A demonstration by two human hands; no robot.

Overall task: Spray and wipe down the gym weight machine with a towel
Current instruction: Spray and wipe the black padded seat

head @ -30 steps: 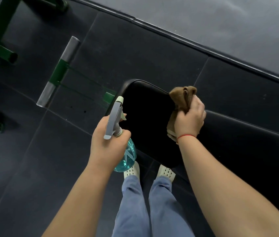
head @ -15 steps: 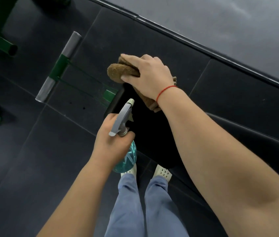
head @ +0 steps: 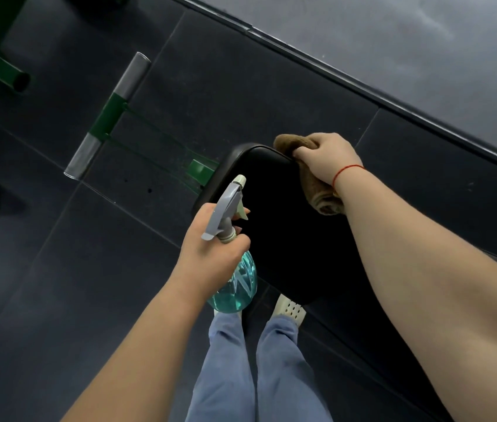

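Dark floor (head: pixel 58 300) | right hand (head: pixel 326 158) covers towel (head: pixel 321 197) middle | left hand (head: pixel 210 254) covers bottle (head: pixel 241 284) neck

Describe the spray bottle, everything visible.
The spray bottle has a rounded, see-through teal plastic body, a grey trigger head and a pale nozzle tip. The left hand grips its neck, one fingertip by the trigger; nothing else touches it. It is held in the air, tilted, nozzle aimed away from the person, at the near edge of the black bench pad.

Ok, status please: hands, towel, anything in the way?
Left hand grips spray bottle. Right hand holds brown towel on black pad, far corner. No obstacle seen.
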